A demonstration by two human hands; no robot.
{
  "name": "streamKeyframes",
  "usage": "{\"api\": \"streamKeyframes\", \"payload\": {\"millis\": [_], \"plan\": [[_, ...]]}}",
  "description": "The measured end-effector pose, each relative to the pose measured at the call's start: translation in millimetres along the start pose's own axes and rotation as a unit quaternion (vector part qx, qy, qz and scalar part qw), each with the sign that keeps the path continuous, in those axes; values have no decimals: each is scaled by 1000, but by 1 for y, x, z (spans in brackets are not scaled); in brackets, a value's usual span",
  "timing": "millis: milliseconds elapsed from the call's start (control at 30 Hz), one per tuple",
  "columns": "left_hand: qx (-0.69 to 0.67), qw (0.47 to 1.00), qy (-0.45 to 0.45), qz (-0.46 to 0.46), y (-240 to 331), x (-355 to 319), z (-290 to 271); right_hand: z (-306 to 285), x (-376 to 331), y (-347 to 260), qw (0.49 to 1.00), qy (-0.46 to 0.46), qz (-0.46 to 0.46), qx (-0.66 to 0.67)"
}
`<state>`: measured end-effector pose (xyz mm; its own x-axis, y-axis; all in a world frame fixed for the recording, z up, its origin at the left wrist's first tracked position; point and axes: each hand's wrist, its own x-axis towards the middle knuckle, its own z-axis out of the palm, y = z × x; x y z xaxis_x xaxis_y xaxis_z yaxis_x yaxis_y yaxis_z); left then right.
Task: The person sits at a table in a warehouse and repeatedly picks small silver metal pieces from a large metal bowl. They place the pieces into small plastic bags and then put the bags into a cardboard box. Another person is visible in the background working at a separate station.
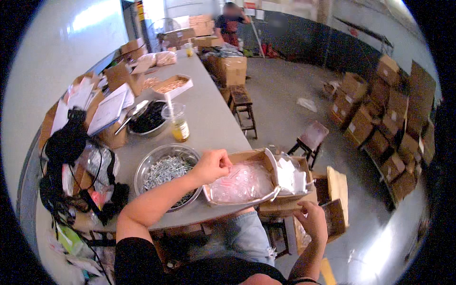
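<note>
Head view looks down a long grey table (209, 114) that runs away toward a person standing at its far end (230, 23), with a stack of brown cardboard boxes (384, 123) piled against the wall on the right and two small stools (311, 140) on the concrete floor between. At the near edge of the table sits an open cardboard box (259, 159) lined with clear plastic bags holding small pale parts (240, 183), and just beside it on the left is a steel bowl of silvery screws (166, 171). A second, darker bowl (148, 121) stands further up the table, next to a plastic cup of yellow drink with a straw (178, 122). A tangle of black cables and bags (71, 161) crowds the left side. The left hand (211, 166) hovers over the box's left rim, fingers curled and pinched together; something tiny may be between them, but I cannot tell. The right hand (312, 219) is lower, off the table's edge, loosely closed on the rim of a smaller cardboard box (332, 209) beside the person's knee.
</note>
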<state>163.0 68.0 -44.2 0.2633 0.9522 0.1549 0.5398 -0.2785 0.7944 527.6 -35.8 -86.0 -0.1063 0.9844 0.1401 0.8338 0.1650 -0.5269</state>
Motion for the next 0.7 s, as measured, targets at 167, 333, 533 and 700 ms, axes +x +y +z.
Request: {"api": "streamKeyframes", "payload": {"millis": [167, 333, 533, 700], "plan": [[8, 994, 88, 61, 4, -42, -36, -5, 27, -50, 995, -20, -99, -13], [-51, 979, 189, 56, 10, -78, -86, 19, 82, -151, 936, -137, -324, -10], [-7, 969, 237, 75, -15, -99, -124, 104, 127, -258, 848, -259, -454, -92], [65, 953, 269, 120, -16, -103, -151, 165, 158, -278, 852, -220, -457, -128]]}}
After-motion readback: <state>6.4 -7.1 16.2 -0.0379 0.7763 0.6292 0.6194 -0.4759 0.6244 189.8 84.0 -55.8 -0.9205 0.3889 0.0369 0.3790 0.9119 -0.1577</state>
